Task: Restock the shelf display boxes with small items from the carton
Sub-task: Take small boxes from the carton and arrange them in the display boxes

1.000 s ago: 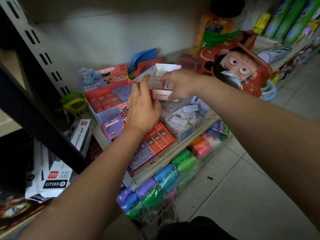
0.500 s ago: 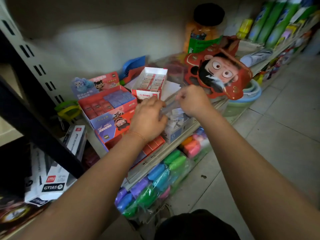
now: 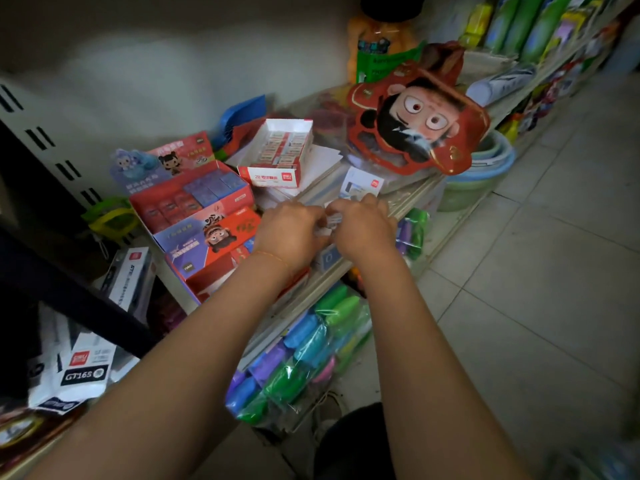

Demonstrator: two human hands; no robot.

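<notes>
My left hand and my right hand meet at the shelf's front edge, fingers closed together on a few small white erasers. Under them sits a white display box with a blue mark, mostly hidden by my hands. Its raised white lid flap shows just behind my right hand. Further back stands an open white-and-red eraser box, filled with rows of small packs. To the left are a red display box and a red-and-blue cartoon box.
A large red cartoon-face pack lies at the back right, with an orange jar behind it. Bagged coloured items hang below the shelf edge. White GT165 boxes sit lower left. Tiled floor lies to the right.
My right hand has let go of the white-and-red eraser box, which now rests at the back. Both hands have come down together to the front white box, pinching small erasers.
</notes>
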